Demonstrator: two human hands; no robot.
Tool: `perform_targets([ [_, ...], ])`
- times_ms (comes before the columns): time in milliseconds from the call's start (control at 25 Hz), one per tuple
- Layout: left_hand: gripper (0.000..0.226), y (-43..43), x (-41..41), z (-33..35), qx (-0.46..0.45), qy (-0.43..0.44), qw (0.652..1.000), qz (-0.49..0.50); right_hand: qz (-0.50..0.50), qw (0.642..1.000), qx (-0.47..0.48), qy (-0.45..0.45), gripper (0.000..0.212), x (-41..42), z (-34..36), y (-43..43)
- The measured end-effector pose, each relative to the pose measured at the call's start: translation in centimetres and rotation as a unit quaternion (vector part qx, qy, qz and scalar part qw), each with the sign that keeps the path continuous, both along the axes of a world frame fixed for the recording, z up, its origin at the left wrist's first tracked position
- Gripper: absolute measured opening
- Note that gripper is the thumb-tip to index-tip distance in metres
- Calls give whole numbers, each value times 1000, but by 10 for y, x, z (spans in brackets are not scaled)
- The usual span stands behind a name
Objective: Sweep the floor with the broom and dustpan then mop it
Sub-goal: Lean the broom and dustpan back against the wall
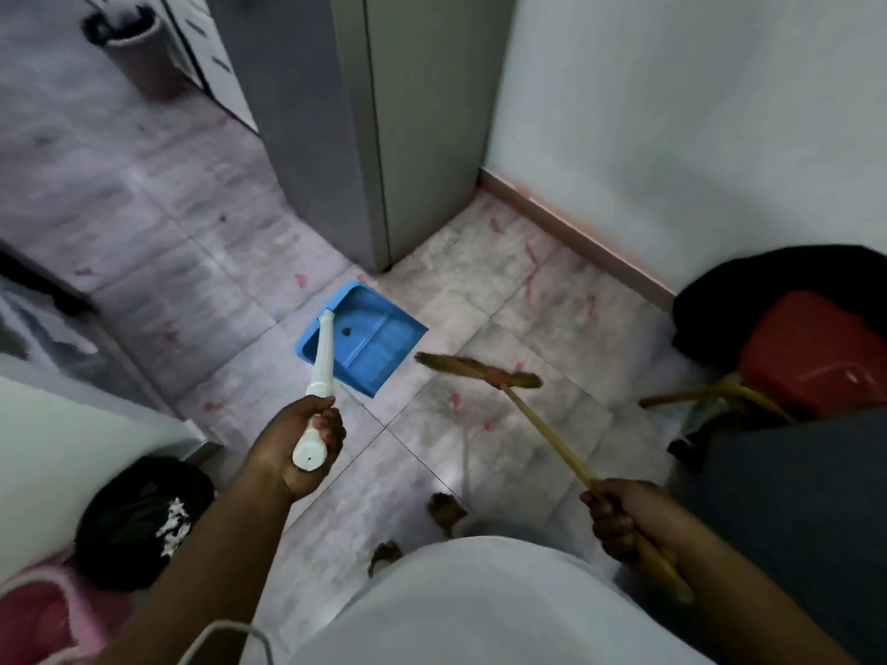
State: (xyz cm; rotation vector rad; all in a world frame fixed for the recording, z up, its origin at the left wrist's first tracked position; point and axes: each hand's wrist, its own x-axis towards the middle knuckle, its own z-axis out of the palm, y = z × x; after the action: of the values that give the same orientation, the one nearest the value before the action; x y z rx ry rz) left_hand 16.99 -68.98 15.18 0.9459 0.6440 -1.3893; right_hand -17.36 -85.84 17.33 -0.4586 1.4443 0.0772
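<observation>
My left hand (300,441) clamps the dustpan (379,348) handle steady; right hand (619,520) grips the broom (485,372) beside it, probably for sweeping in.

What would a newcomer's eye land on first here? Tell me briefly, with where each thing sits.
The bright blue dustpan stands out at the centre of the pale tiled floor, with the left hand gripping its white handle and a dark speck inside. Just right of it is the blurred straw head of the broom, whose stick the right hand grips. A red container sits at the right edge.
</observation>
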Motion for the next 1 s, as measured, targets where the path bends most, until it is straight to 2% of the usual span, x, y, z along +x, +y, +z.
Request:
perform_targets([
  [240, 16, -58, -23, -5, -1, 27, 994, -103, -97, 995, -21, 17, 23, -49, 13, 25],
  [520, 9, -176, -78, -1, -3, -14, 982, -189, -170, 985, 11, 5, 23, -116, -4, -20],
  [1000, 7, -405, -206, -4, -13, -98, 943, -316, -159, 987, -33, -14, 18, -235, -36, -155],
])
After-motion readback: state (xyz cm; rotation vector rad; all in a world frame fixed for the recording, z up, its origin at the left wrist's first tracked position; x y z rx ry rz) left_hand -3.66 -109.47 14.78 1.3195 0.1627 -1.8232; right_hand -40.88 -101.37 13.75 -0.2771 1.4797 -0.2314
